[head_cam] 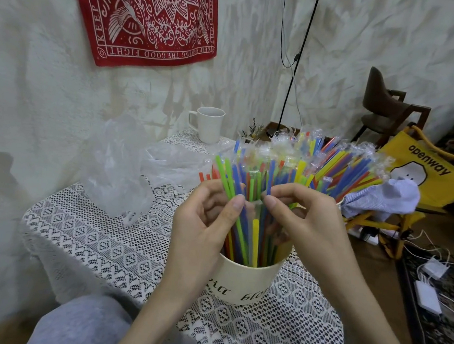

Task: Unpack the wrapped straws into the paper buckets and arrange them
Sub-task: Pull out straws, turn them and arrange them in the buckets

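Observation:
A cream paper bucket (243, 282) with black lettering stands on the lace-covered table (96, 243), packed with upright wrapped straws (257, 173) in green, blue, yellow and red. My left hand (204, 223) pinches a cluster of green and blue straws at mid-height on the left. My right hand (305, 221) grips the straws beside it, thumb facing the left thumb. Behind, more wrapped straws (353, 166) fan out to the right; their container is hidden by my right hand except for a sliver of rim.
A crumpled clear plastic bag (125, 171) lies at the table's back left, a white mug (209, 124) behind it. To the right stand a yellow folding chair (428, 168) with a cloth on it, a brown chair (386, 109), and chargers with cables (428, 288) on the floor.

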